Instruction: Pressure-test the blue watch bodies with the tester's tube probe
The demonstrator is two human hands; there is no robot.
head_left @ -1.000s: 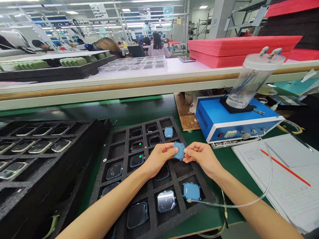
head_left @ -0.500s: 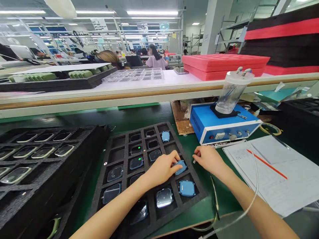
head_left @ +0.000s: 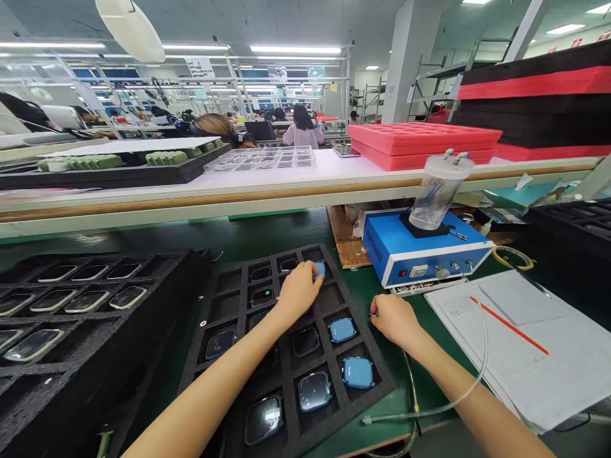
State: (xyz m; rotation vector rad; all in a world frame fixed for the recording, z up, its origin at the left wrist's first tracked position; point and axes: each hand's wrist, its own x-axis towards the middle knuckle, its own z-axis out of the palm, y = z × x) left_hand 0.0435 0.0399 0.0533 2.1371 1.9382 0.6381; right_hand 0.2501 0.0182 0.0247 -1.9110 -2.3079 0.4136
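Note:
At the far right corner of a black foam tray (head_left: 334,249), my left hand (head_left: 298,289) has its fingers closed round a blue watch case (head_left: 319,270), partly hidden by the hand. Two more blue watch cases, a nearer one (head_left: 358,373) and a farther one (head_left: 342,330), lie back side up in the right column. Other cells hold watches with dark screens up, such as a glossy one (head_left: 314,390); one screen (head_left: 261,297) shows a green dot. My right hand (head_left: 394,318) is beside the tray, fingertips pinched on something small I cannot make out.
A second foam tray (head_left: 90,331) with framed screens stands at left. Behind my right hand is a blue instrument box (head_left: 429,248) carrying a clear cylinder (head_left: 436,197). Papers (head_left: 525,343) with a red stick (head_left: 510,326) lie right. A clear tube (head_left: 458,402) crosses near my right forearm.
My left hand has moved from the blue watch case in the right column's middle to the one at the far corner. The middle case now lies in its cell. My right hand stays pinched beside the tray.

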